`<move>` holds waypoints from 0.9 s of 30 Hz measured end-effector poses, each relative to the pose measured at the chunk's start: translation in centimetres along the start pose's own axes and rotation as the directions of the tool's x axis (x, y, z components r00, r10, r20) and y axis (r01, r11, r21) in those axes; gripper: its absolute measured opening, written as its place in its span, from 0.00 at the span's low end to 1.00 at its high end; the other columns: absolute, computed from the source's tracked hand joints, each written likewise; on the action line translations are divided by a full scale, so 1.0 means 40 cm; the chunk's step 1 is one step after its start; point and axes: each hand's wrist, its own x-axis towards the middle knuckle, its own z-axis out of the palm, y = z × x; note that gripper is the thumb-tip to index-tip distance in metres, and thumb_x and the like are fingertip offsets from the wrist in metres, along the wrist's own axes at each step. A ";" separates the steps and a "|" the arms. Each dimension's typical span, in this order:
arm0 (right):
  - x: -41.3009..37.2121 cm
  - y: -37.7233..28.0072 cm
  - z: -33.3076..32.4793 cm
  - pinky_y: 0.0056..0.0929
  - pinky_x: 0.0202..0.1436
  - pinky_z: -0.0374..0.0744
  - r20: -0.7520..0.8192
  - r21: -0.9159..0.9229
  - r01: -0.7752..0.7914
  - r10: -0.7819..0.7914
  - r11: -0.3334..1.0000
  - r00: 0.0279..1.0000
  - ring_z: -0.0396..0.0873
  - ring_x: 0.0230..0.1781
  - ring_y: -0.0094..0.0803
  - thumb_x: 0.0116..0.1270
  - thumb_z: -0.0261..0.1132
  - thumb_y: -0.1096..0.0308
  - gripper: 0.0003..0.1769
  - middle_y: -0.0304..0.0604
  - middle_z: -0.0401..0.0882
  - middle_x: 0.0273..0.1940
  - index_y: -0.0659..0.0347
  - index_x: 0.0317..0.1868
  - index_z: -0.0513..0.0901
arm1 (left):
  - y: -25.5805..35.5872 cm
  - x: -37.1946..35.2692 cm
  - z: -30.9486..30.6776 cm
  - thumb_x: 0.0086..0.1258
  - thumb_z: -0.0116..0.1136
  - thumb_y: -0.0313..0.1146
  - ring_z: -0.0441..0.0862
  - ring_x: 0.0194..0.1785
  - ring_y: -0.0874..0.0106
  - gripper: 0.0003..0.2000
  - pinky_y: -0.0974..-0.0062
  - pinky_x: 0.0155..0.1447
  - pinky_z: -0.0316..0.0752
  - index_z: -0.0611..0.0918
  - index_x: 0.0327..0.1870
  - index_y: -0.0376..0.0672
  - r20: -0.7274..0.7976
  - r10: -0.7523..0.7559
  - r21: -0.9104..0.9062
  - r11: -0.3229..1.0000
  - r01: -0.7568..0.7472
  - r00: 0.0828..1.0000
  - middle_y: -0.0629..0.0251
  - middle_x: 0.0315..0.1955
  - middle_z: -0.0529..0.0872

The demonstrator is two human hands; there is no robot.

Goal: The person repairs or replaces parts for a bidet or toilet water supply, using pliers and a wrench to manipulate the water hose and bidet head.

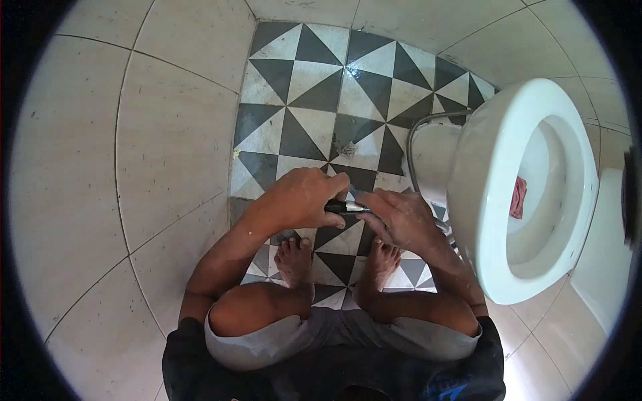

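Note:
Between my hands is a slim fitting (355,208), black at one end and silver at the other, which looks like a hose end. My left hand (299,199) pinches the black part between thumb and fingers. My right hand (403,218) is closed around the other side, just past the silver section. Part of the fitting is hidden by the fingers of both hands. Both hands are above the floor, in front of my bare feet (294,262).
A white toilet (491,200) stands close to my right arm, with a reddish cloth (518,198) in its bowl. A grey hose (410,150) curves around its base. Whitish scraps (348,150) lie on the patterned floor (314,80). A tiled wall (174,140) rises on the left.

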 end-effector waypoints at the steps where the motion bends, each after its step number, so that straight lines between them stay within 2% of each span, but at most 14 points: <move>1: 0.003 0.000 0.000 0.41 0.31 0.80 0.024 -0.027 0.013 -0.012 1.000 1.000 0.84 0.32 0.42 0.64 0.73 0.64 0.18 0.42 0.78 0.35 0.58 0.53 0.83 | -0.003 0.004 0.002 0.56 0.77 0.44 0.87 0.40 0.48 0.24 0.53 0.46 0.80 0.78 0.46 0.40 0.040 -0.013 0.007 1.000 0.013 0.999 0.52 0.32 0.89; 5: 0.011 0.003 0.000 0.40 0.32 0.81 0.038 -0.033 0.037 -0.036 0.999 0.999 0.84 0.33 0.41 0.65 0.73 0.63 0.17 0.43 0.78 0.37 0.58 0.52 0.82 | -0.030 0.016 0.028 0.55 0.77 0.44 0.87 0.40 0.48 0.25 0.53 0.46 0.79 0.78 0.46 0.39 0.029 0.020 0.036 0.999 -0.021 0.999 0.50 0.31 0.88; 7: 0.012 0.006 0.001 0.40 0.32 0.81 0.067 -0.042 0.023 -0.021 0.999 0.998 0.84 0.33 0.42 0.65 0.72 0.62 0.18 0.43 0.78 0.37 0.59 0.52 0.82 | -0.041 0.020 0.038 0.54 0.79 0.48 0.88 0.39 0.50 0.25 0.53 0.43 0.79 0.79 0.42 0.42 -0.002 0.053 0.054 0.997 -0.053 0.999 0.55 0.32 0.90; 12: 0.015 0.016 0.011 0.41 0.33 0.81 0.150 0.010 -0.040 0.038 0.999 0.988 0.84 0.34 0.45 0.67 0.72 0.60 0.18 0.45 0.80 0.38 0.60 0.52 0.82 | -0.043 0.035 0.024 0.55 0.78 0.49 0.88 0.39 0.50 0.24 0.54 0.43 0.78 0.80 0.42 0.42 0.069 0.048 0.043 0.998 -0.051 0.996 0.55 0.32 0.90; 14: 0.013 0.022 0.026 0.41 0.34 0.81 0.090 0.131 -0.069 0.057 0.989 0.994 0.85 0.36 0.46 0.68 0.71 0.58 0.18 0.47 0.83 0.40 0.60 0.52 0.81 | -0.051 0.040 0.024 0.55 0.78 0.49 0.88 0.39 0.50 0.24 0.54 0.44 0.78 0.80 0.42 0.42 0.082 0.045 0.043 0.998 -0.049 0.996 0.55 0.32 0.90; 17: 0.007 0.040 0.039 0.41 0.35 0.81 0.121 0.158 -0.072 0.053 0.985 0.991 0.86 0.38 0.47 0.68 0.72 0.57 0.19 0.48 0.84 0.42 0.59 0.52 0.81 | -0.064 0.044 0.031 0.55 0.77 0.50 0.87 0.39 0.51 0.24 0.54 0.44 0.77 0.81 0.42 0.42 0.084 0.058 -0.007 0.998 -0.058 0.995 0.55 0.32 0.89; 21: 0.010 0.049 0.038 0.42 0.36 0.82 0.116 0.135 -0.014 -0.002 0.991 0.993 0.85 0.37 0.47 0.67 0.73 0.57 0.19 0.48 0.84 0.41 0.59 0.52 0.82 | -0.065 0.044 0.022 0.54 0.77 0.52 0.87 0.38 0.51 0.25 0.54 0.45 0.77 0.82 0.42 0.43 0.097 0.080 -0.030 0.997 -0.078 0.992 0.55 0.31 0.89; 23: 0.006 0.050 0.043 0.41 0.35 0.81 0.021 0.126 0.038 -0.041 0.991 0.999 0.85 0.37 0.46 0.66 0.74 0.59 0.20 0.46 0.84 0.41 0.58 0.53 0.82 | -0.069 0.045 0.020 0.53 0.77 0.53 0.87 0.38 0.51 0.26 0.54 0.45 0.77 0.82 0.42 0.43 0.108 0.078 -0.060 0.996 -0.072 0.991 0.55 0.31 0.89; 25: 0.001 0.052 0.047 0.41 0.34 0.81 0.013 0.131 0.037 -0.039 0.991 0.999 0.85 0.37 0.45 0.66 0.74 0.58 0.21 0.46 0.83 0.41 0.58 0.54 0.82 | -0.072 0.045 0.018 0.53 0.78 0.53 0.87 0.38 0.51 0.25 0.55 0.46 0.77 0.82 0.41 0.43 0.110 0.097 -0.126 0.989 -0.083 0.989 0.55 0.31 0.89; 27: 0.000 0.056 0.052 0.40 0.34 0.81 0.005 0.135 0.035 -0.036 0.990 0.999 0.85 0.37 0.44 0.66 0.73 0.58 0.21 0.45 0.83 0.41 0.58 0.54 0.83 | -0.073 0.049 0.030 0.53 0.78 0.52 0.87 0.38 0.52 0.25 0.55 0.46 0.77 0.82 0.41 0.42 0.092 0.096 -0.090 0.992 -0.087 0.991 0.55 0.31 0.89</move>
